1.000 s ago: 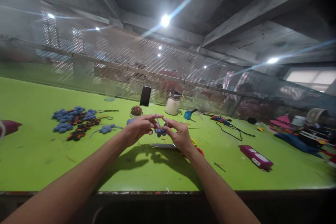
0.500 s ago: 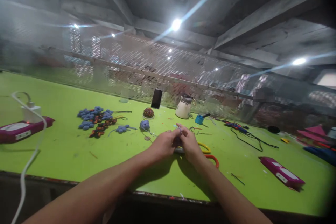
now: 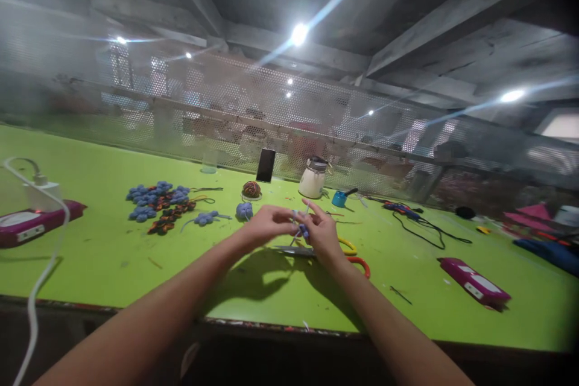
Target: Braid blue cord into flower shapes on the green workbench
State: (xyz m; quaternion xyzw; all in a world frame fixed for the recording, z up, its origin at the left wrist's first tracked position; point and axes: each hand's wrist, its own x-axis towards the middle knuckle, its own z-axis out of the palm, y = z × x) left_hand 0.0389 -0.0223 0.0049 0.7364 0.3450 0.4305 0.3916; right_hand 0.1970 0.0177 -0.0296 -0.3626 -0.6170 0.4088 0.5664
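Observation:
Just above the green table, my right hand (image 3: 322, 235) is closed on a small purple-blue yarn piece (image 3: 304, 231), with one finger stretched up and a strand running over it. My left hand (image 3: 270, 223) is at its left, thumb and fingertips pinched at the strand. Below the hands lie scissors (image 3: 360, 264) with one orange and one yellow handle, blades pointing left and partly hidden by my right hand. A ball of blue yarn (image 3: 244, 211) rests beyond my left hand. Several blue and dark-orange knitted flowers (image 3: 142, 213) are heaped at the left, one blue flower (image 3: 207, 218) apart from them.
Behind stand a multicoloured yarn ball (image 3: 251, 190), a phone (image 3: 266, 165), a white jar (image 3: 313, 178) and a blue pot (image 3: 339, 198). Purple power strips (image 3: 474, 283) (image 3: 27, 226) lie on both sides, a white cable hanging over the left front edge. Corded tools (image 3: 402, 211) lie at right.
My hands have come apart: the left has moved left and opened its grasp somewhat, so the purple-blue piece and the scissor blades now show. The view has shifted slightly.

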